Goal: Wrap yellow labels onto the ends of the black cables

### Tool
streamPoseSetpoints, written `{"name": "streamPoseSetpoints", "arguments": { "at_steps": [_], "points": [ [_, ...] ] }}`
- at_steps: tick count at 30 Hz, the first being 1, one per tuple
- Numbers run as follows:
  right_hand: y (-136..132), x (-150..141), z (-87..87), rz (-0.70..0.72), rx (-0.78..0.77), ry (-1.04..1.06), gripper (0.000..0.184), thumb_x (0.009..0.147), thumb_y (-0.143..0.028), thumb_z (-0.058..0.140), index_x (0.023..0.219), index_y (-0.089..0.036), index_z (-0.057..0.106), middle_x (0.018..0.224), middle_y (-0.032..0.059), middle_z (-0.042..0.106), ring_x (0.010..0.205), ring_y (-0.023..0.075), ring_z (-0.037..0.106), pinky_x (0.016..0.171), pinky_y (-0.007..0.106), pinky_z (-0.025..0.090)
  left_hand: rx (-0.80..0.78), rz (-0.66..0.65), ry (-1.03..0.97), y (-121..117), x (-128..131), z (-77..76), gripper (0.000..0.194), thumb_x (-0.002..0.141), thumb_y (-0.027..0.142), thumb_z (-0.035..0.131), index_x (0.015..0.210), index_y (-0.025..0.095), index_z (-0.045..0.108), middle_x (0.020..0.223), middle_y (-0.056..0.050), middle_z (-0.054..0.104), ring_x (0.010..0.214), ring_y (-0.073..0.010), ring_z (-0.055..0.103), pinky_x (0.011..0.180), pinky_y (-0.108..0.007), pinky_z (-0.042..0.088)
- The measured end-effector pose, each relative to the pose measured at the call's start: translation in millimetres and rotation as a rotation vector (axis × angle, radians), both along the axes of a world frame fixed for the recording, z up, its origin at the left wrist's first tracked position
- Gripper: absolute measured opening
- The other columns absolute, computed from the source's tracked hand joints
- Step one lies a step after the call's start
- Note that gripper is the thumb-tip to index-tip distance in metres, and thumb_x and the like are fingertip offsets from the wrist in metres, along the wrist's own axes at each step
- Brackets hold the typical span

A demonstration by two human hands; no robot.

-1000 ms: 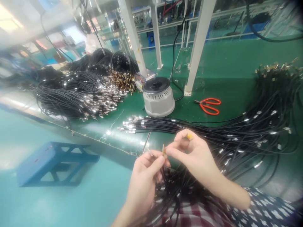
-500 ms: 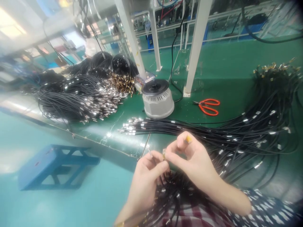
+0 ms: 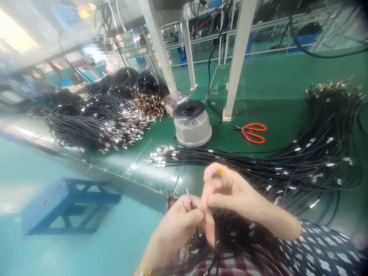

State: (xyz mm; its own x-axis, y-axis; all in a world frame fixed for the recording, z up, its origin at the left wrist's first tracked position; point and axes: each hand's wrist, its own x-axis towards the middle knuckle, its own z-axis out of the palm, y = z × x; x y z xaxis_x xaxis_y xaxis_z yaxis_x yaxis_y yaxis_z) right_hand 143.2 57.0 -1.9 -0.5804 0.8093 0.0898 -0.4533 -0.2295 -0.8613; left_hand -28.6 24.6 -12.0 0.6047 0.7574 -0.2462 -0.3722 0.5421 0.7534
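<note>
My left hand (image 3: 179, 218) is closed around a thin black cable, whose bare metal end (image 3: 188, 192) sticks up above the index finger. Touching the left fingertips, my right hand (image 3: 230, 191) has its thumb and index finger pressed together. Whatever lies in that pinch is hidden. A bit of yellow tape or covering (image 3: 220, 171) shows on a right finger. Beneath both hands, a loose bunch of black cables (image 3: 238, 230) rests over a checked cloth on my lap. Just beyond the hands, a long bundle of black cables (image 3: 224, 158) with silvery ends lies across the bench.
Orange-handled scissors (image 3: 245, 129) lie on the green bench (image 3: 276, 115). A round grey device with a black top (image 3: 192, 132) stands left of them. Heaped cable coils (image 3: 83, 122) cover the far left. White posts (image 3: 237, 69) rise behind. A blue stool (image 3: 48, 205) is on the floor.
The small brass-coloured piece between my fingertips is now out of sight. My right hand has shifted slightly down, its fingers curled differently. The cable's metal end shows more clearly above my left hand.
</note>
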Motion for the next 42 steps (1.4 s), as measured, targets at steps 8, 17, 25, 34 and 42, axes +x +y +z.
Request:
{"name": "streamPoseSetpoints", "arguments": {
  "at_steps": [8,17,25,34,42],
  "points": [
    [1,22,30.0,0.063,0.244,-0.784,0.014,0.085,-0.011,0.053,0.092,-0.020,0.060,0.078,0.0000,0.076,0.070,0.0158,0.067,0.064,0.025,0.047,0.293,0.477,0.700,-4,-2,24.8,0.008,0.082,0.026,0.069,0.087,0.020,0.072,0.060,0.004,0.061,0.052,-0.0076,0.048,0.050,-0.018,0.036],
    [-2,11,36.9,0.223,0.441,-1.000,0.024,0.081,-0.007,0.045,0.074,-0.019,0.065,0.075,-0.0001,0.075,0.069,0.0160,0.068,0.063,0.023,0.046,0.773,0.466,0.909,-4,11,17.1,0.008,0.082,0.014,0.063,0.080,0.021,0.067,0.069,0.004,0.058,0.050,-0.0072,0.050,0.050,-0.020,0.041],
    [-5,6,33.0,0.248,0.147,-0.818,0.022,0.086,-0.010,0.044,0.096,-0.018,0.061,0.071,0.0013,0.069,0.066,0.0168,0.067,0.061,0.026,0.050,0.829,0.493,0.928,-6,11,7.7,0.012,0.080,0.012,0.060,0.072,0.020,0.061,0.068,0.003,0.058,0.053,-0.0087,0.049,0.050,-0.021,0.038],
    [-12,5,9.6,-0.158,-0.030,-0.651,0.039,0.093,-0.023,0.046,0.132,-0.024,0.041,0.098,0.0026,0.069,0.085,0.0156,0.069,0.075,0.030,0.048,0.104,0.468,0.538,-1,8,12.5,0.014,0.078,0.024,0.071,0.072,0.017,0.060,0.047,0.009,0.043,0.042,-0.0044,0.034,0.044,-0.018,0.027],
    [-10,-4,4.2,-0.451,-0.041,-0.553,0.028,0.074,-0.027,0.075,0.092,-0.021,0.054,0.073,-0.0016,0.071,0.068,0.0154,0.065,0.063,0.028,0.045,0.072,0.517,0.540,-1,8,16.7,0.016,0.076,0.027,0.075,0.083,0.016,0.064,0.053,0.007,0.052,0.043,-0.0032,0.035,0.045,-0.016,0.028]
  ]
}}
